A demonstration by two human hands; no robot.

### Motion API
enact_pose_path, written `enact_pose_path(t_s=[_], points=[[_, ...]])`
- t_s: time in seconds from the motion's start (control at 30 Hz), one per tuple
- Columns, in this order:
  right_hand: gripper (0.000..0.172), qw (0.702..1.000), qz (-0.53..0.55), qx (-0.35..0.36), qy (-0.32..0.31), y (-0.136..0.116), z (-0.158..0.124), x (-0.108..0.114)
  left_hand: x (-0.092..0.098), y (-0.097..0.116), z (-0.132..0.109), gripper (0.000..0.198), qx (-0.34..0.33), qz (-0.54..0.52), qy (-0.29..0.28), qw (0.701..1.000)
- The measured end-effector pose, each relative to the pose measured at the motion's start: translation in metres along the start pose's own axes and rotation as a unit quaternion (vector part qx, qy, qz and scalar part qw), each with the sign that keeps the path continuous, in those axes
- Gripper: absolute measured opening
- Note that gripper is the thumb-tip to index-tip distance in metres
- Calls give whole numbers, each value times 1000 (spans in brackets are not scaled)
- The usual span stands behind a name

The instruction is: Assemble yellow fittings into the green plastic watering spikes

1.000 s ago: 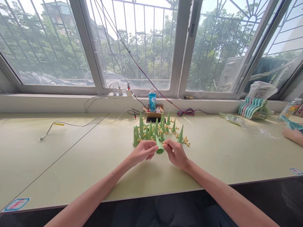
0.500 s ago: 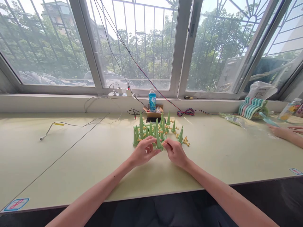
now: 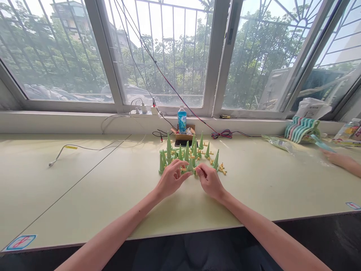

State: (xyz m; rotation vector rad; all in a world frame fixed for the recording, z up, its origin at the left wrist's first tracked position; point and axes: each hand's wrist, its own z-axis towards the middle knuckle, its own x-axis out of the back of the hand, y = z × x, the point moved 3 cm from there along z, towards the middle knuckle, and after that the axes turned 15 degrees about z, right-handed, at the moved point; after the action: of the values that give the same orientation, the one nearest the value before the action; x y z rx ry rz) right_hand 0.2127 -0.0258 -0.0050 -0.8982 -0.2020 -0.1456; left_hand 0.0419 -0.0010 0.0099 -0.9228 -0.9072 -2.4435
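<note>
Between the thumb and fingers of my left hand (image 3: 170,178) is a green plastic cone (image 3: 190,166), its lower end close to my thumb. My right hand (image 3: 209,181) is closed in a pinch just to the right of this cone. What those fingertips grip is too small and covered to make out. Behind both hands stand several more green cones (image 3: 187,151), points up, in a tight cluster. Small yellow branched pieces (image 3: 222,169) lie around and between them, some at the cluster's right side.
Behind the cones are a dark phone (image 3: 182,143), a small cardboard box (image 3: 189,137) and a blue bottle (image 3: 182,119). Cables (image 3: 222,134) cross the pale table (image 3: 84,203). On the right, another person's hand (image 3: 331,155) holds a light-blue piece near pastel hangers (image 3: 300,129).
The cone in my left hand now looks shorter and tipped, where it stood taller before. My hands stay nearly in place. The other person's second hand no longer shows at the right edge.
</note>
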Motion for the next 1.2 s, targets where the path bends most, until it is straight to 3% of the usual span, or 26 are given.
enact_pose_path(t_s=[0.13, 0.27, 0.37, 0.47, 0.77, 1.2], points=[[29, 999, -16, 24, 15, 0, 0, 2, 1, -2, 2, 44, 98, -64, -7, 993], [27, 997, -29, 67, -3, -1, 0, 1, -5, -6, 2, 70, 178, -141, -112, 967], [26, 995, -29, 85, -34, -1, -2, -1, -9, -5, 0, 72, 197, -182, -193, 944], [26, 995, -26, 85, -48, 0, -3, -2, -8, -3, -2, 67, 200, -194, -211, 937], [26, 997, -13, 69, -45, -1, -1, -3, -4, -2, -2, 49, 129, -177, -179, 959], [31, 998, 42, -23, -37, -2, -1, -3, -1, -1, 0, 36, 32, -45, -8, 998]])
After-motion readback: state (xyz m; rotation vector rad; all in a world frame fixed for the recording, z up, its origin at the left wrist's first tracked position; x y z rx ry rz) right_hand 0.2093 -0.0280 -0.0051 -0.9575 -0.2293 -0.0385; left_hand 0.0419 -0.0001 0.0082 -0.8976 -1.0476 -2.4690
